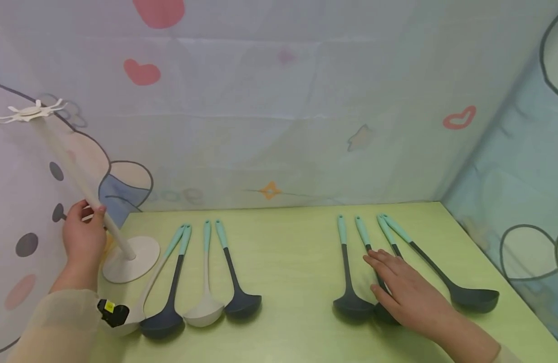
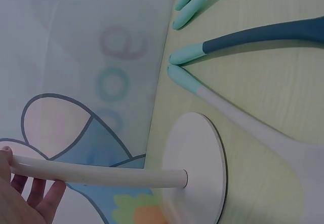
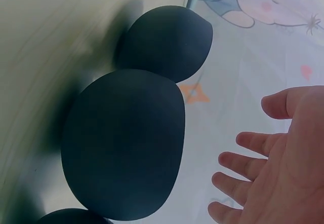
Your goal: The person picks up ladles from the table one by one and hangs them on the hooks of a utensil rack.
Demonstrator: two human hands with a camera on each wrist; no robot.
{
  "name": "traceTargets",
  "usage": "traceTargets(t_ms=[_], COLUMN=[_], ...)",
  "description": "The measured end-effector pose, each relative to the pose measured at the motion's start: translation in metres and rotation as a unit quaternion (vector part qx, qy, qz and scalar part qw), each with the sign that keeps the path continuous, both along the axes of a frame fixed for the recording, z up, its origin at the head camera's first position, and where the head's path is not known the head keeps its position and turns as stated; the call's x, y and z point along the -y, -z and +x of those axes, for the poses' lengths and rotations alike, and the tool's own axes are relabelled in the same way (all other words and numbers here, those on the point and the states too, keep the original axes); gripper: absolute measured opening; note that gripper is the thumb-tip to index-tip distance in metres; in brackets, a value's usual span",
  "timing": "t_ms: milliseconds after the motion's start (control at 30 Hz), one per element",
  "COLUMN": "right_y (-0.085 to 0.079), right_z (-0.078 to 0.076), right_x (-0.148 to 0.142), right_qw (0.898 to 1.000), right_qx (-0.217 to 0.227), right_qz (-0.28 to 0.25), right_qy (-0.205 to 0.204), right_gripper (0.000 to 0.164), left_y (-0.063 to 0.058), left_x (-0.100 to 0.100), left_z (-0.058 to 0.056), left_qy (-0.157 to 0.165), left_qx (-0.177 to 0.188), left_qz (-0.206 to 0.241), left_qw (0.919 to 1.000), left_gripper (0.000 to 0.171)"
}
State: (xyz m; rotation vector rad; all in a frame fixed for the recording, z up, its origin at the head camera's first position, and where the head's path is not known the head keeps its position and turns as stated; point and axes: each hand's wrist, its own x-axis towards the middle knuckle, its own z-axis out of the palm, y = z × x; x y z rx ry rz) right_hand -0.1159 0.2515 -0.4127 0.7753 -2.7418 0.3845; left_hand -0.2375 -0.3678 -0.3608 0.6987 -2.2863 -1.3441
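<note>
At the left, my left hand point(image 1: 84, 234) grips the pole of a white utensil stand point(image 1: 70, 164) with thumb and fingers round it. The stand has hooks point(image 1: 31, 111) spreading at its top and a round base point(image 2: 195, 148) on the table. Over the right-hand ladles my right hand point(image 1: 408, 287) hovers with its fingers extended, holding nothing. Beneath it a dark ladle point(image 1: 387, 313) is partly hidden. Another dark ladle point(image 1: 349, 302) lies to its left, and one more point(image 1: 474, 298) to its right. The right wrist view shows a dark ladle bowl point(image 3: 124, 143) apart from the fingers.
Between the stand and the table's middle lie two white ladles point(image 1: 206, 312) and two dark blue ladles point(image 1: 242, 304), all with mint handle ends. A printed cloth point(image 1: 279, 101) hangs behind the pale green table point(image 1: 297, 282).
</note>
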Motion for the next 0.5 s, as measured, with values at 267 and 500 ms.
traceTargets(t_ms=[267,500], right_y=[0.002,0.002], right_z=[0.0,0.003], right_x=[0.0,0.001], right_qw=[1.0,1.0], right_qx=[0.007,0.021], right_qz=[0.004,0.0], right_qy=[0.005,0.011], right_gripper=[0.053,0.054], left_y=[0.002,-0.003], left_x=[0.004,0.012], left_z=[0.002,0.009], left_qy=[-0.012,-0.046], left_qx=[-0.009,-0.038], left_qz=[-0.002,0.001], left_qw=[0.9999,0.9982], left_gripper=[0.054,0.05])
